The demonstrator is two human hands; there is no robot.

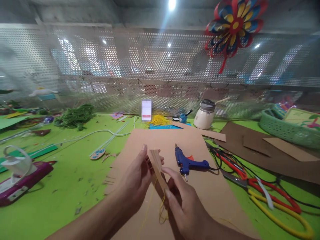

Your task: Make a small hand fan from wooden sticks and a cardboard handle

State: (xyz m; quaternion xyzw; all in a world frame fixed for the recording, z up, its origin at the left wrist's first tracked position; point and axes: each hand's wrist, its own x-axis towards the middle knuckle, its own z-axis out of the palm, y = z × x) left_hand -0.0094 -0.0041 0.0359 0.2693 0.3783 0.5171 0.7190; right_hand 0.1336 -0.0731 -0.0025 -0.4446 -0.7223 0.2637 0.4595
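Observation:
Both of my hands hold a narrow folded strip of brown cardboard [157, 166] above a large brown cardboard sheet [200, 193]. My left hand [136, 180] pinches the strip's upper end between thumb and fingers. My right hand [181, 200] grips its lower end, where thin yellow thread [162, 208] hangs down in loops. A blue glue gun [186, 162] lies on the sheet just right of the strip.
Scissors with red handles [240, 175] and red and yellow cords [280, 203] lie right of the sheet. A purple tape dispenser [17, 176] sits at left. Green fibre pile [75, 116], white jar [204, 115], green basket [282, 130] and dark brown cardboard [250, 146] stand behind, on the green table [67, 180].

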